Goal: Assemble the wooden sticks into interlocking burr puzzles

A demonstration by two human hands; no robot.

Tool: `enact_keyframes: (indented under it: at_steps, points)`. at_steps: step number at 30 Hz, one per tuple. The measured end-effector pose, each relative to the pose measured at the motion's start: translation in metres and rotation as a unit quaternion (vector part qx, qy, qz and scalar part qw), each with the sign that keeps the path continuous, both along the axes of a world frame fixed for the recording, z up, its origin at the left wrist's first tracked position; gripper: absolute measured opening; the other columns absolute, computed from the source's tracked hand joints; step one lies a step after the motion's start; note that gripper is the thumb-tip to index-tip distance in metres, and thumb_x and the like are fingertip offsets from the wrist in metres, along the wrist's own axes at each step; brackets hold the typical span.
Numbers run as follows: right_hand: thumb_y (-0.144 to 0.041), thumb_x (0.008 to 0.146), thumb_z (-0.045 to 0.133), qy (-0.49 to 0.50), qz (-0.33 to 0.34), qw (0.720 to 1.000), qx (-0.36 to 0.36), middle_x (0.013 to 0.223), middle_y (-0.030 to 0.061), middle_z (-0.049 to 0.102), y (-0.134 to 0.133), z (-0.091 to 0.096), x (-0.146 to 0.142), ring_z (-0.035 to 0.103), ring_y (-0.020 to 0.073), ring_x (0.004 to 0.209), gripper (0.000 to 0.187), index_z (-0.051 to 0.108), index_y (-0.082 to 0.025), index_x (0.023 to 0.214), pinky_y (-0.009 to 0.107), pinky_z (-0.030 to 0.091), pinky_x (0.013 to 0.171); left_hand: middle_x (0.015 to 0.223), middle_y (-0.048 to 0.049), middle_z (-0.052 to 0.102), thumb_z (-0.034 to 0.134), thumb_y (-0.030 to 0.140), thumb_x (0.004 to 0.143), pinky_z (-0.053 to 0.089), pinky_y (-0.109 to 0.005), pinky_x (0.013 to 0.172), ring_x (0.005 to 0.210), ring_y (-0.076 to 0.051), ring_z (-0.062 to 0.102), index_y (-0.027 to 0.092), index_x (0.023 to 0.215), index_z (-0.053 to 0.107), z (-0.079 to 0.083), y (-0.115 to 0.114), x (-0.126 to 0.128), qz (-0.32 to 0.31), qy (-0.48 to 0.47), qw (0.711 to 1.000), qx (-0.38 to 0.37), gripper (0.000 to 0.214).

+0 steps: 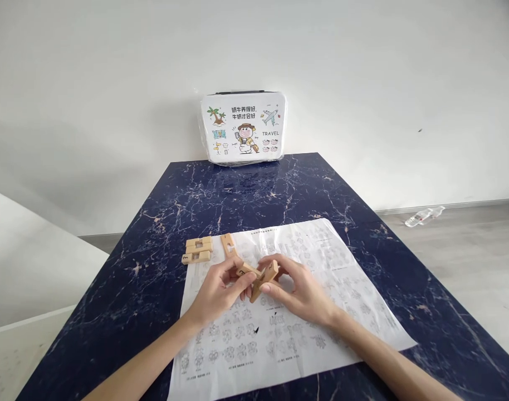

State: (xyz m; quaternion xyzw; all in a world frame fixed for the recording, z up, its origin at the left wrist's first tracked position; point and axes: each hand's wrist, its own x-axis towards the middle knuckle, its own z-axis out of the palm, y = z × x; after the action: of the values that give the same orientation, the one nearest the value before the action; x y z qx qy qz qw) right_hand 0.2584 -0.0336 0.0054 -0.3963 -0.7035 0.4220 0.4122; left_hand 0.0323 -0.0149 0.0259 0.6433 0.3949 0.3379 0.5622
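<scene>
My left hand (218, 291) and my right hand (299, 289) meet over a printed instruction sheet (321, 312) on a dark blue marble table (154, 234). The left fingers pinch one notched wooden puzzle piece (246, 270). The right fingers grip a second wooden piece (266, 278), tilted and touching the first. Another wooden piece (228, 245) lies on the sheet just beyond my left hand. Two more wooden pieces (198, 249) rest side by side at the sheet's far left corner.
A white cartoon-printed case (243, 127) stands upright against the wall at the table's far edge. A plastic bottle (424, 215) lies on the floor to the right. A white surface (24, 334) sits left of the table.
</scene>
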Motion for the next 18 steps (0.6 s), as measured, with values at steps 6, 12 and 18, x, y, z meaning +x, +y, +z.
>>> enact_keyframes:
  at_steps: [6,12,18]
  points:
    - [-0.041,0.108,0.059,0.001,0.017,1.000,0.011,0.094,0.0052,0.073,-0.002,0.003,-0.005,0.067,0.0200,0.083,0.023,0.062,-0.023,0.094,0.037,0.055,0.077,0.077,0.0002,0.063,0.069,0.046,0.103,0.052,-0.028,0.065,0.066,-0.014,0.061,0.020,0.086,0.068,0.004,0.001,-0.001,0.012,0.017,0.999,0.040,0.031]
    - [-0.039,0.105,0.059,0.019,-0.003,1.000,-0.013,0.095,0.0071,0.073,-0.002,0.001,-0.006,0.066,0.0186,0.078,0.024,0.054,-0.024,0.087,0.034,0.055,0.068,0.077,-0.0010,0.063,0.070,0.048,0.102,0.053,-0.028,0.064,0.067,-0.015,0.060,0.020,0.091,0.071,-0.002,0.010,-0.010,0.040,0.007,0.997,0.071,0.030]
    - [-0.040,0.103,0.059,0.005,-0.014,1.000,0.014,0.090,0.0059,0.070,-0.003,0.003,-0.006,0.063,0.0174,0.073,0.025,0.053,-0.024,0.085,0.031,0.053,0.063,0.079,-0.0021,0.065,0.070,0.048,0.101,0.054,-0.028,0.062,0.065,-0.014,0.060,0.020,0.091,0.073,0.001,0.010,-0.010,0.024,0.007,0.997,0.070,0.030]
